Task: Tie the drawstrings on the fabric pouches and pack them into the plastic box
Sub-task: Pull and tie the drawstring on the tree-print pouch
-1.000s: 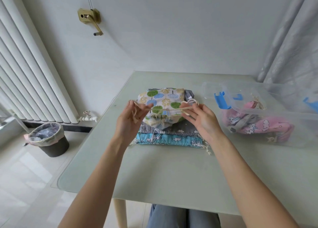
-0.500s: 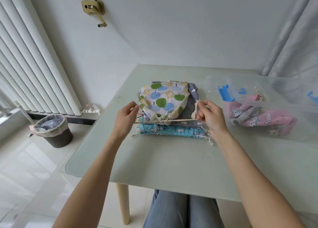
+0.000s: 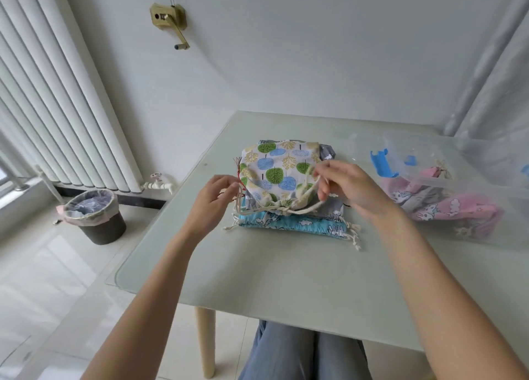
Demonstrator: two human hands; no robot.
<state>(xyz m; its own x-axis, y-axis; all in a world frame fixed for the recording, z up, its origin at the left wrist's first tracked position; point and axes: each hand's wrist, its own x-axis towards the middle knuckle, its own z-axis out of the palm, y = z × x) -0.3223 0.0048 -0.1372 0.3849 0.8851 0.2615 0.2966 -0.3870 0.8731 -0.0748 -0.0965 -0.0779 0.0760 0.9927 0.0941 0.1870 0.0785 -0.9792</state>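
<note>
Tree-print pouch (image 3: 279,169) tops a stack of pouches near the middle of the worktop (image 3: 286,273), over a grey pouch (image 3: 326,157) and a blue pouch (image 3: 294,223); mouth gathered, facing the near edge. Left hand (image 3: 213,200): fingers curled, pinching one cord end (image 3: 237,205) at the stack's left side. Right hand (image 3: 347,186): fingers pinching a cord loop (image 3: 310,179) above the pouch. Plastic box (image 3: 446,190) by the right edge holds a pink pouch (image 3: 446,205). Broad bare strip along near edge; left edge open to the floor.
</note>
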